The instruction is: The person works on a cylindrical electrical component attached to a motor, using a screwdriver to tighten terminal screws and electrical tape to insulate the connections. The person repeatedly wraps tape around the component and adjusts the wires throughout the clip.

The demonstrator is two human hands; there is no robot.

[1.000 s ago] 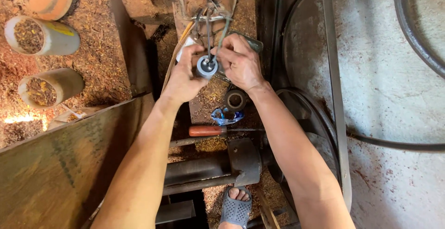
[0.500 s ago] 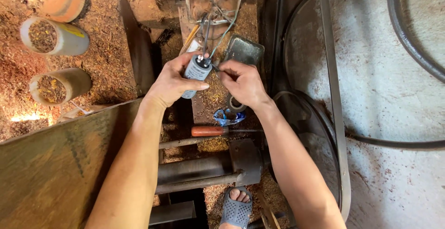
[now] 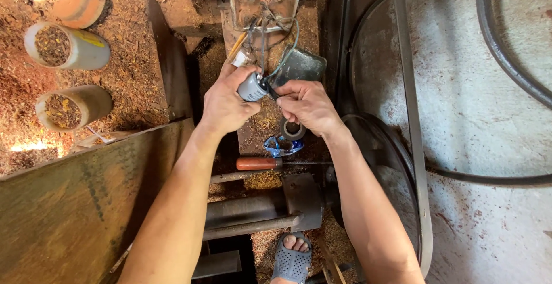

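While left hand (image 3: pixel 227 103) keeps gripping grey capacitor (image 3: pixel 252 87), right hand (image 3: pixel 307 107) shifted lower.

Grey cylinder (image 3: pixel 252 87), orange-handled screwdriver (image 3: pixel 259 163), blue wrapper (image 3: pixel 279 145), grey sandal (image 3: pixel 291 261).

Capacitor (image 3: pixel 252 87) turned: a second ago round end faced camera, both hands wrapped close around it; now lies sideways, grey side showing. Left hand (image 3: pixel 225 103) shifted grip, now cups body from below-left. Right hand (image 3: pixel 307 107) slid off body, moved right and lower, fingers (image 3: pixel 283 95) now pinching at wired end. Grey cover (image 3: pixel 299 65) behind hands, mostly hidden before, now exposed.
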